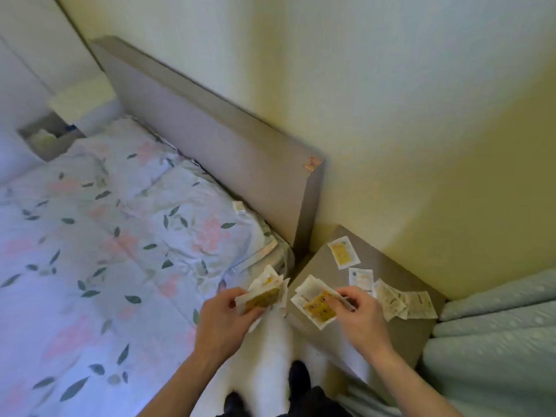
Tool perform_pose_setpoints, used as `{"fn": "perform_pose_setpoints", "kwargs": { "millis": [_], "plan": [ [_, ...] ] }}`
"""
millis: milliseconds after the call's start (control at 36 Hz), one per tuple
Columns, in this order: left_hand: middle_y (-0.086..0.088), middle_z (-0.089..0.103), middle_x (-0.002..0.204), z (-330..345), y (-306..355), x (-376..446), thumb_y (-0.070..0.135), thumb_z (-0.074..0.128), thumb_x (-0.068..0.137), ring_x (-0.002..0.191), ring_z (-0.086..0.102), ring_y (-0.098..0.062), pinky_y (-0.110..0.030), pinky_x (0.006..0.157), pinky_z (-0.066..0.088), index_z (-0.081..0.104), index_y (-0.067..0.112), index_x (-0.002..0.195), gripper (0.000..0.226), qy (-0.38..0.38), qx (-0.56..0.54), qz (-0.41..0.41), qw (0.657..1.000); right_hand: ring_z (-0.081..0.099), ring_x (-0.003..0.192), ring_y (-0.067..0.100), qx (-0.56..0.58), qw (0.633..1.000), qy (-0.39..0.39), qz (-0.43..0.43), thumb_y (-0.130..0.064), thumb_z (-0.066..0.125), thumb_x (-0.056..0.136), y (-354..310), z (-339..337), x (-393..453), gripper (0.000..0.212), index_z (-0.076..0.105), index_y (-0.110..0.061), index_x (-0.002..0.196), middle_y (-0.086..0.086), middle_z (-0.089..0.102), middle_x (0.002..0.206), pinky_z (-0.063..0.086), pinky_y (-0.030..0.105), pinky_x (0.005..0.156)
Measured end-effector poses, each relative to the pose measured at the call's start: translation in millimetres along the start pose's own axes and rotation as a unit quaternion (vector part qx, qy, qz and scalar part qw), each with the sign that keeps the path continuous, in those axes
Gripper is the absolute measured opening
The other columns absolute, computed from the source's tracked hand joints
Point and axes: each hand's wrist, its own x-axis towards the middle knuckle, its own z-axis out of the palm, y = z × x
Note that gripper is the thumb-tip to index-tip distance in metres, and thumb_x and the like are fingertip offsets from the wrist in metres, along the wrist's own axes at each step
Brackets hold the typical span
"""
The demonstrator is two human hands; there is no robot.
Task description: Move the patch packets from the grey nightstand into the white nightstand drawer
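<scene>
No text can be read anywhere; the patch packets (344, 253) on the grey nightstand (403, 335) show only yellow panels and blurred print; the small orange sticker (311, 164) on the headboard (216, 136) corner is too blurred to read.

white patch packets with yellow centres, several loose on the grey nightstand (391, 332), one packet (344, 252) near its back corner, a fanned bunch (264, 291) and another bunch (316, 302) held up

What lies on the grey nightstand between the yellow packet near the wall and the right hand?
One pale packet lies between the yellow packet and the right hand, in the head view.
</scene>
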Motion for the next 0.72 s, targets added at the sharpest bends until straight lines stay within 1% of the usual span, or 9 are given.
{"fn": "perform_pose_setpoints", "kwargs": {
  "millis": [56, 194, 250, 333, 389, 472, 556, 611, 722],
  "plan": [
    [0.015, 0.067, 0.064, -20.3, -10.3, -21.1, 0.047, 0.085, 0.073, 0.064, 0.062, -0.004, -0.027, 0.062, 0.049, 0.071, 0.039, 0.073, 0.017, 0.031, -0.020, -0.005, 0.999, 0.072, 0.085, 0.003, -0.018, 0.998, -0.049, -0.031, -0.026, 0.074, 0.091, -15.3, 17.3, -9.9, 0.008, 0.076, -0.023, 0.098, -0.010, 0.076, 0.090, 0.056, 0.015, 0.069],
    [0.012, 0.069, 0.068, -76.3, -54.4, -78.3, 0.037, 0.083, 0.074, 0.065, 0.064, -0.007, -0.037, 0.066, 0.052, 0.070, 0.036, 0.081, 0.015, 0.095, -0.057, -0.050, 0.993, 0.073, 0.088, 0.005, -0.073, 0.981, -0.138, -0.116, -0.027, 0.074, 0.090, -46.7, 76.9, -34.9, 0.009, 0.075, -0.025, 0.099, -0.010, 0.076, 0.092, 0.061, 0.023, 0.074],
    [0.013, 0.069, 0.070, -100.8, -78.5, -105.2, 0.038, 0.081, 0.074, 0.066, 0.064, -0.007, -0.040, 0.066, 0.053, 0.069, 0.037, 0.082, 0.015, 0.122, -0.062, -0.062, 0.989, 0.073, 0.087, 0.006, -0.093, 0.970, -0.161, -0.157, -0.028, 0.075, 0.089, -57.6, 110.0, -50.6, 0.009, 0.076, -0.025, 0.097, -0.010, 0.076, 0.090, 0.061, 0.024, 0.073],
    [0.017, 0.066, 0.069, -139.0, -118.6, -149.3, 0.043, 0.078, 0.073, 0.063, 0.062, -0.007, -0.035, 0.059, 0.051, 0.065, 0.039, 0.083, 0.018, 0.166, -0.043, -0.078, 0.982, 0.072, 0.082, 0.007, -0.114, 0.953, -0.189, -0.207, -0.025, 0.077, 0.088, -68.6, 165.7, -80.4, 0.003, 0.078, -0.027, 0.091, -0.011, 0.075, 0.085, 0.061, 0.026, 0.072],
    [0.017, 0.064, 0.068, -164.3, -148.6, -182.4, 0.047, 0.078, 0.074, 0.059, 0.059, -0.007, -0.033, 0.055, 0.048, 0.061, 0.041, 0.085, 0.021, 0.187, -0.033, -0.093, 0.977, 0.071, 0.080, 0.007, -0.126, 0.941, -0.210, -0.232, -0.020, 0.078, 0.088, -75.1, 205.1, -106.1, 0.007, 0.078, -0.027, 0.088, -0.010, 0.075, 0.083, 0.058, 0.022, 0.071],
    [0.014, 0.064, 0.068, -200.7, -196.2, -233.0, 0.047, 0.078, 0.075, 0.060, 0.058, -0.007, -0.035, 0.055, 0.052, 0.062, 0.041, 0.087, 0.021, 0.214, -0.045, -0.122, 0.968, 0.069, 0.077, 0.009, -0.141, 0.922, -0.251, -0.259, -0.017, 0.079, 0.087, -82.2, 262.3, -148.6, 0.012, 0.078, -0.028, 0.083, -0.008, 0.073, 0.081, 0.054, 0.026, 0.071],
    [0.010, 0.066, 0.072, -233.6, -237.7, -281.7, 0.047, 0.079, 0.075, 0.065, 0.060, -0.008, -0.031, 0.057, 0.050, 0.060, 0.042, 0.088, 0.024, 0.247, -0.019, -0.140, 0.959, 0.067, 0.074, 0.005, -0.159, 0.900, -0.285, -0.290, -0.012, 0.081, 0.085, -85.9, 317.1, -190.9, 0.026, 0.074, -0.036, 0.076, -0.014, 0.072, 0.079, 0.047, 0.018, 0.068],
    [0.009, 0.062, 0.070, -253.6, -261.3, -312.2, 0.045, 0.080, 0.076, 0.063, 0.057, -0.008, -0.024, 0.049, 0.040, 0.056, 0.044, 0.089, 0.028, 0.267, -0.011, -0.153, 0.951, 0.066, 0.075, 0.004, -0.171, 0.883, -0.309, -0.310, -0.008, 0.082, 0.084, -90.9, 351.4, -219.9, 0.028, 0.073, -0.034, 0.075, -0.016, 0.071, 0.079, 0.044, 0.013, 0.068],
    [0.015, 0.066, 0.076, -286.2, -309.1, -370.2, 0.046, 0.081, 0.074, 0.061, 0.056, -0.006, -0.027, 0.047, 0.038, 0.046, 0.043, 0.091, 0.038, 0.316, -0.012, -0.176, 0.932, 0.065, 0.077, 0.003, -0.190, 0.847, -0.357, -0.346, -0.007, 0.080, 0.084, -104.9, 412.8, -277.5, 0.034, 0.070, -0.038, 0.073, -0.021, 0.069, 0.082, 0.041, 0.008, 0.066]
  ]
}}
